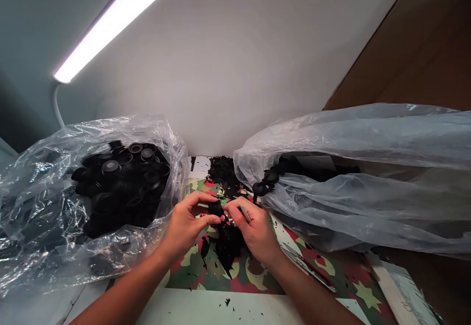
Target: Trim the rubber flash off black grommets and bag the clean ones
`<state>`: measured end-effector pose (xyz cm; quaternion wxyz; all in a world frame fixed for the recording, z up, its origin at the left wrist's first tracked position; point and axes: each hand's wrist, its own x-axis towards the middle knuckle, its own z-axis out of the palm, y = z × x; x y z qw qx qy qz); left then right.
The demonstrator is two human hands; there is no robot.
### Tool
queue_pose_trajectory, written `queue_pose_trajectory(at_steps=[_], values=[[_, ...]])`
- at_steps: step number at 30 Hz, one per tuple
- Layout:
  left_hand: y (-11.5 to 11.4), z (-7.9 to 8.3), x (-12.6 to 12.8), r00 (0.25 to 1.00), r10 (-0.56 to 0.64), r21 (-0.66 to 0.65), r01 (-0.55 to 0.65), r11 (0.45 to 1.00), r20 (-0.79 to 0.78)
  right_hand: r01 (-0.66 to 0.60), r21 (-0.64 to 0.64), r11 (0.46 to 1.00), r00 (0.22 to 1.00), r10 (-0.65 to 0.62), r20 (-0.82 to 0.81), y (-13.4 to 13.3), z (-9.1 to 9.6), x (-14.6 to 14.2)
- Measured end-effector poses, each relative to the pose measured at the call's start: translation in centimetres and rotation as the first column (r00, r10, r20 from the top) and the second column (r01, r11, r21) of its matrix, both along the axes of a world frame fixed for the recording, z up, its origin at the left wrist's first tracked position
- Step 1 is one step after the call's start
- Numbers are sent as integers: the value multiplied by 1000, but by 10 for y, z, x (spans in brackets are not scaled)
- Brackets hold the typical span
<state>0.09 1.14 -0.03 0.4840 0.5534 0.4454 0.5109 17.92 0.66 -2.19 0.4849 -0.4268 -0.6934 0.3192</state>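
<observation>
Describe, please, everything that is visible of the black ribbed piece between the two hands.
The ribbed piece is black and matt, perhaps rubber, with parallel ridges around its body. The left hand pinches it between thumb and fingers above the camouflage-patterned surface. The right hand is at its right side; contact is unclear.

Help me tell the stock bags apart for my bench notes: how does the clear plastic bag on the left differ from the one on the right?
The left bag gapes wide around a big heap of black parts; the right bag has a narrower mouth, with a few at its lip.
The left bag's plastic is crinkled and shiny; the right bag's is hazier, in long folds.
Both are see-through and hold black pieces.
</observation>
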Motion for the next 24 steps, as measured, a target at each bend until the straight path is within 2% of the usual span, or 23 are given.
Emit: queue_pose_trajectory(at_steps=[3,5,10,13,16,18,21,23,24], values=[[-1,0,1,997,-4,45,7,999,-82,-42,-139,989,992,25,-121,-2,1,-4],[-1,0,1,996,-20,33,23,999,-83,-59,-204,977,982,20,-187,-3,2,-5],[1,-2,-1,994,-46,-90,55,994,104,-104,-292,951,951,10,-308,-2,7,-5],[1,-3,0,990,-34,-115,50,992,138,-118,-298,947,942,12,-336,-2,7,-6],[-2,-1,1,995,-27,-108,37,993,94,-12,-164,986,979,-21,-203,-3,3,-5],[-4,1,1,997,-47,-127,54,990,54,56,38,998,997,-54,-60,-4,-1,-4],[-5,3,-3,992,-122,-177,124,976,23,-19,356,934,989,-34,141,-4,-9,-3],[-4,2,-6,990,-138,-163,137,977,8,-120,463,878,971,8,238,-3,-13,-3],[-3,1,-8,992,-125,-142,124,982,-1,-152,476,866,966,28,257,-2,-14,-2]])
